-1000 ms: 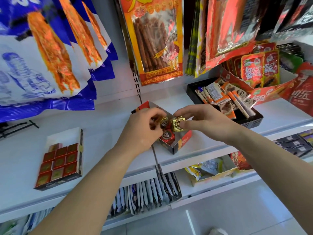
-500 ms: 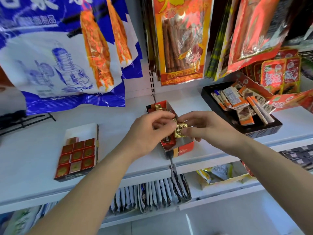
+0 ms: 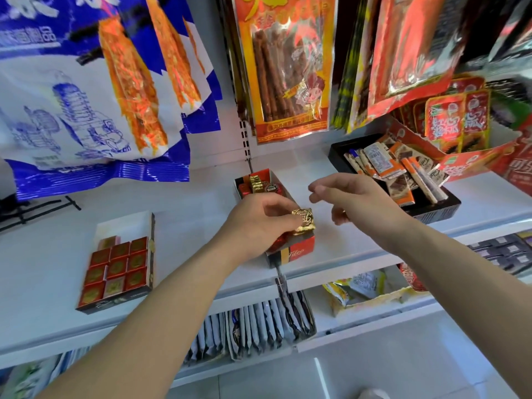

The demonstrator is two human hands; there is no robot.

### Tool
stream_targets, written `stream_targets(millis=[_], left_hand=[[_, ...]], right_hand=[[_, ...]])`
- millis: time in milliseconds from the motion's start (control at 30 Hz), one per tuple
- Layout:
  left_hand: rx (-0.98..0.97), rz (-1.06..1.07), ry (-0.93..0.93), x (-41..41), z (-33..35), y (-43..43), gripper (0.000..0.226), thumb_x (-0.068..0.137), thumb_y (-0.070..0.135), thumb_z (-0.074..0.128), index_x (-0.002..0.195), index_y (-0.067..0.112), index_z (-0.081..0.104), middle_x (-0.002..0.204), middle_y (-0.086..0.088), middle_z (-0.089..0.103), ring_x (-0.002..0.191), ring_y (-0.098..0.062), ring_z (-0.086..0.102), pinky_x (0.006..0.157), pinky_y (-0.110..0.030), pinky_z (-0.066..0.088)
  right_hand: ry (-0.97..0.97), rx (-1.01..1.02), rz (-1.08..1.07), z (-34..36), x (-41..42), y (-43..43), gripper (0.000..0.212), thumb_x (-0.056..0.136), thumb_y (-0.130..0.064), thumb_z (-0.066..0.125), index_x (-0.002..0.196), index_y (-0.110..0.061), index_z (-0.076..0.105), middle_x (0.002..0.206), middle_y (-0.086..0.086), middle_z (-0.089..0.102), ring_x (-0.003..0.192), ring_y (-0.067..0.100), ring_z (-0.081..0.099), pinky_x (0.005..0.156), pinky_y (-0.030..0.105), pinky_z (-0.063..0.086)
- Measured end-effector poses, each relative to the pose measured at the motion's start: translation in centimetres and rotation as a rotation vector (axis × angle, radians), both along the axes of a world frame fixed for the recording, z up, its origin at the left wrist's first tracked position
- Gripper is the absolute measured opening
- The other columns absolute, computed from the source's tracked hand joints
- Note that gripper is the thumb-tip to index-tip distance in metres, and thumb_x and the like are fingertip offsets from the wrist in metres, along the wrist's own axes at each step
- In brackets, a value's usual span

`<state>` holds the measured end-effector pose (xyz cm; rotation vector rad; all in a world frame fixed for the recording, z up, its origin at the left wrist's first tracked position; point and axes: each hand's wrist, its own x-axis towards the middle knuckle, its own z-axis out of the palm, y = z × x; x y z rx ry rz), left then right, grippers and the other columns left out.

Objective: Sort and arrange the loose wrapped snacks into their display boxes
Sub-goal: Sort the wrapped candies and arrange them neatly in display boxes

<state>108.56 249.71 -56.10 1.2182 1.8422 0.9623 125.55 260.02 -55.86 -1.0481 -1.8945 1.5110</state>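
A narrow red and black display box (image 3: 299,250) stands on the white shelf (image 3: 184,234), with red and gold wrapped snacks (image 3: 260,184) at its far end. My left hand (image 3: 259,223) rests over the box's near end and pinches a gold wrapped snack (image 3: 304,218) at its fingertips. To the right of the box hovers my right hand (image 3: 354,198), a little above the shelf, fingers loosely curled and holding nothing.
A flat box of red square snacks (image 3: 115,269) lies at the left. A black tray (image 3: 440,210) of mixed wrapped bars sits at the right, a red carton (image 3: 475,159) behind it. Large hanging snack bags (image 3: 288,67) crowd the space above. Lower shelves hold more packets.
My right hand has let go of the gold snack and drawn away to the right. My left hand now holds that snack alone over the box. The view has shifted left.
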Motion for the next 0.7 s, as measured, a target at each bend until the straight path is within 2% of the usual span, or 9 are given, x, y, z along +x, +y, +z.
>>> stream_targets(millis=[133,233,333,400,467,567,700], left_hand=[[-0.038,-0.032,0.152,0.3,0.1,-0.2,0.023,0.086,0.036,0.073,0.107,0.029,0.073,0.100,0.014,0.071,0.094,0.000,0.065,0.088,-0.029,0.054],[-0.059,-0.069,0.302,0.3,0.2,-0.3,0.019,0.088,0.038,0.069,0.106,0.033,0.073,0.102,0.015,0.070,0.096,0.001,0.063,0.087,-0.030,0.054],[-0.076,-0.122,0.457,0.4,0.1,-0.4,0.024,0.089,0.047,0.064,0.109,0.035,0.072,0.103,0.014,0.071,0.093,-0.004,0.064,0.083,-0.036,0.056],[-0.076,-0.128,0.492,0.4,-0.1,-0.3,0.026,0.091,0.047,0.061,0.112,0.036,0.071,0.104,0.014,0.070,0.094,-0.008,0.064,0.082,-0.037,0.056],[-0.042,-0.085,0.425,0.2,-0.2,-0.2,0.020,0.092,0.040,0.063,0.111,0.035,0.070,0.101,0.014,0.070,0.095,-0.006,0.064,0.082,-0.030,0.055],[0.006,0.001,0.286,-0.4,-0.1,-0.3,0.014,0.090,0.031,0.069,0.104,0.030,0.069,0.093,0.014,0.070,0.091,-0.001,0.065,0.072,-0.015,0.047],[0.095,0.036,0.135,-0.7,0.4,-0.4,0.014,0.088,0.025,0.073,0.101,0.028,0.069,0.088,0.013,0.075,0.085,0.004,0.067,0.074,-0.013,0.047]], right_hand=[[-0.061,0.036,0.058,-0.5,0.3,-0.3,0.012,0.094,-0.024,0.063,0.101,-0.022,0.073,0.099,-0.001,0.072,0.064,0.009,0.063,0.064,0.025,0.049],[-0.090,0.062,0.082,-0.9,0.4,-0.5,0.012,0.094,-0.024,0.063,0.101,-0.022,0.073,0.099,-0.001,0.072,0.065,0.008,0.065,0.060,0.017,0.046],[-0.101,0.075,0.104,-1.1,0.5,-0.7,0.013,0.095,-0.022,0.063,0.102,-0.017,0.072,0.099,0.004,0.071,0.064,0.007,0.064,0.055,0.010,0.043],[-0.103,0.085,0.111,-1.1,0.5,-0.7,0.013,0.095,-0.021,0.062,0.102,-0.016,0.072,0.099,0.004,0.071,0.064,0.007,0.064,0.055,0.009,0.043],[-0.106,0.100,0.108,-1.2,0.6,-0.6,0.013,0.096,-0.021,0.062,0.103,-0.018,0.072,0.098,0.003,0.071,0.065,0.008,0.065,0.056,0.009,0.043],[-0.135,0.168,0.120,-1.2,0.6,-0.7,0.016,0.097,-0.024,0.061,0.109,-0.025,0.072,0.097,-0.003,0.070,0.068,0.009,0.066,0.058,0.011,0.044],[-0.116,0.201,0.167,-0.9,0.1,-1.1,0.025,0.093,-0.038,0.064,0.116,-0.030,0.069,0.084,-0.012,0.066,0.062,-0.001,0.059,0.065,0.022,0.046]])
